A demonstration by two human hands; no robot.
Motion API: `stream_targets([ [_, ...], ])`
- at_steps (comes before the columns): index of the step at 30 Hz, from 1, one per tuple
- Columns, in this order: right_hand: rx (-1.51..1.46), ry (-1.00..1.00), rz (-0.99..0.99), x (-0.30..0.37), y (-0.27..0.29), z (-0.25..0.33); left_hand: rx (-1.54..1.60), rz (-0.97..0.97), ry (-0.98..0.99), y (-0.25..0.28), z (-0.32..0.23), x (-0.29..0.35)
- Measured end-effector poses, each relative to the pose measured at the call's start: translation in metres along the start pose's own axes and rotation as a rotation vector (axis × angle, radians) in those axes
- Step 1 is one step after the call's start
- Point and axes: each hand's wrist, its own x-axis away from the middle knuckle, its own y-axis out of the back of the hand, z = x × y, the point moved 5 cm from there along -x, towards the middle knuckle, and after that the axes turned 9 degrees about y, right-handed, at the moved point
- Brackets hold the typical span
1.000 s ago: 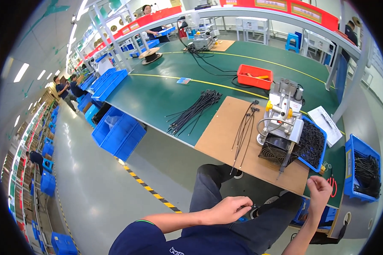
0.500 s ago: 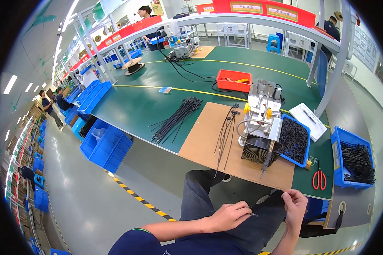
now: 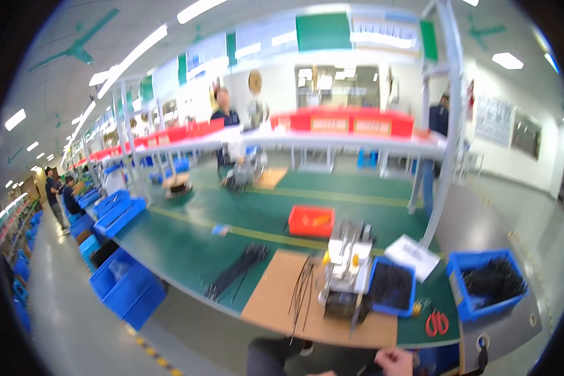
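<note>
Green factory table (image 3: 188,244) with a brown board (image 3: 276,294) fills my view, and the small grey machine (image 3: 348,266) stands on that board; black cable ties (image 3: 302,289) lie just left of the machine, light, springy and slick, so I judge them best pinched near mid-length as a bundle. My right hand (image 3: 395,361) shows only at the lower edge below the machine, its grip hidden so I cannot tell, and the left hand is out of view. Half a second ago I looked down at both hands over my lap; now the view has tilted up.

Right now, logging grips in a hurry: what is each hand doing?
Left hand: not in view.
Right hand: only partly visible at the lower edge; grip cannot be told.
</note>
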Motion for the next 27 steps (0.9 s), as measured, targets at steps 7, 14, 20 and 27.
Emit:
stream_targets([
  [7, -0.072, 0.044, -0.046, 0.014, 0.004, 0.015, -0.034, 0.014, -0.046, 0.012, -0.038, -0.002],
  [14, -0.057, 0.028, -0.042, 0.018, 0.005, 0.016, 0.096, -0.039, -0.098, 0.005, -0.022, -0.003],
  [20, -0.029, 0.071, -0.050, 0.021, 0.007, 0.012, 0.027, -0.004, -0.108, 0.001, -0.015, -0.003],
  [27, -0.016, -0.027, -0.065, 0.032, 0.006, 0.023, 0.011, -0.029, -0.191, 0.003, -0.023, 0.002],
])
